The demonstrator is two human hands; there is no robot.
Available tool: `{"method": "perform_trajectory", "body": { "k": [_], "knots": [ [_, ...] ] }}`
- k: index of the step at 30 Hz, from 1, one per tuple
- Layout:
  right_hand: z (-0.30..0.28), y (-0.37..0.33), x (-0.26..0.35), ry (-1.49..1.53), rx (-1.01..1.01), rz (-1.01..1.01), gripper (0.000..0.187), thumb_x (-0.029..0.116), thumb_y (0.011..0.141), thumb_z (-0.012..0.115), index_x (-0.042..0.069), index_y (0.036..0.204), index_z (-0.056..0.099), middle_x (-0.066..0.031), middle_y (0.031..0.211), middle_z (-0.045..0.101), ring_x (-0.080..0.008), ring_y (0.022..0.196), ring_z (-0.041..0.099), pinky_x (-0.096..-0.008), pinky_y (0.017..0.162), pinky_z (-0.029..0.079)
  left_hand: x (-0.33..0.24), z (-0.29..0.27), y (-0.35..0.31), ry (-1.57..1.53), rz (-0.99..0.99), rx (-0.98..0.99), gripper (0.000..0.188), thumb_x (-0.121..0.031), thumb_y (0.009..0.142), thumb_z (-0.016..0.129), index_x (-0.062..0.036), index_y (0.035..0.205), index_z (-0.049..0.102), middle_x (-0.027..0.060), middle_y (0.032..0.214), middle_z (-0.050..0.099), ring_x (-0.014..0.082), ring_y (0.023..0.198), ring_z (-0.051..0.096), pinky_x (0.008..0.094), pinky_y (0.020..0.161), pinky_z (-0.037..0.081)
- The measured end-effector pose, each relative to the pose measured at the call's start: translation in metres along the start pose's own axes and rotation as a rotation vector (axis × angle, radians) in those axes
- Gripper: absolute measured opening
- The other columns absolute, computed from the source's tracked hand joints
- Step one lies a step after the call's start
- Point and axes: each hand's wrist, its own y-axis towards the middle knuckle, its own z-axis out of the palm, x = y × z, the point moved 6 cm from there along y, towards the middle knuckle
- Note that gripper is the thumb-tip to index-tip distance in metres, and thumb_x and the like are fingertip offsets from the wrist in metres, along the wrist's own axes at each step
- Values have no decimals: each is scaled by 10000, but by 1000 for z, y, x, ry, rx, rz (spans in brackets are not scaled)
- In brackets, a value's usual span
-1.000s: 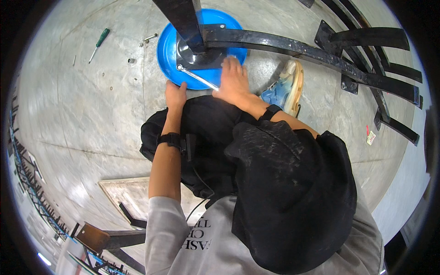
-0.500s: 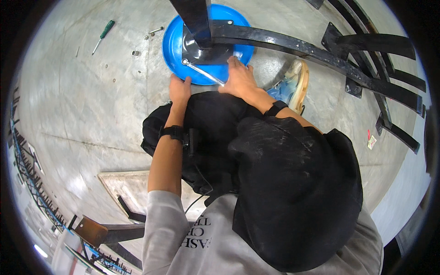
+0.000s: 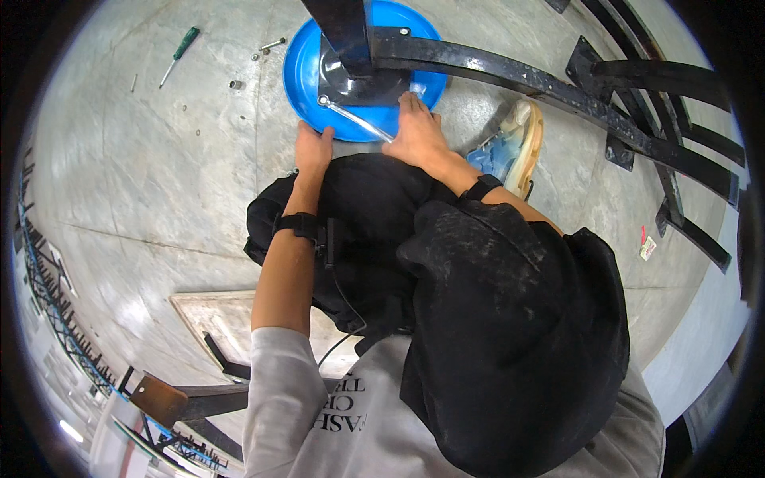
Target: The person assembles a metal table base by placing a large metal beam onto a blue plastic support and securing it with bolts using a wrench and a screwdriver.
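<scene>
A blue round dish-like base (image 3: 300, 76) lies on the floor at the top, with a black metal plate (image 3: 333, 68) bolted on it and a black upright post (image 3: 341, 32) rising from that plate. The ring end of a silver wrench (image 3: 360, 122) sits over the plate's near left corner; the bolt under it is hidden. My right hand (image 3: 420, 135) is closed around the wrench's handle end, its fingertips close to the plate's near right corner. At the near left, my left hand (image 3: 314, 150) grips the base's rim, thumb on top and the other fingers mostly hidden.
A green-handled screwdriver (image 3: 182, 56), a bolt (image 3: 273, 43), a socket-like metal piece (image 3: 235, 84) and several small parts lie on the floor to the left. A black curved bar (image 3: 494, 70) runs right toward more black frames (image 3: 657, 72). My shoe (image 3: 510, 147) is beside the base.
The view has shifted slightly, so the base and post sit a little higher. Both hands keep their holds, and the wrench stays at the same corner with almost no turn.
</scene>
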Motion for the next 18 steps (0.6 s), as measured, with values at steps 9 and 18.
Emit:
{"method": "perform_trajectory", "body": {
  "k": [9,18],
  "knots": [
    [-5,-9,0,-24,-19,64,948,283,567,723,-66,1324,273,-233,1372,347,-328,1281,354,-579,997,272,-46,-19,-31,66,70,-132,492,-193,748,664,75,1102,451,271,1046,557,389,968,560,448,829,437],
    [-9,-15,-4,-118,93,-21,1075,376,540,766,-55,1365,228,-203,1385,339,-304,1295,328,-567,1013,220,-150,22,-83,571,933,303,738,-114,644,706,-47,1298,372,134,1348,376,295,1265,355,498,1040,284]
  ]
}}
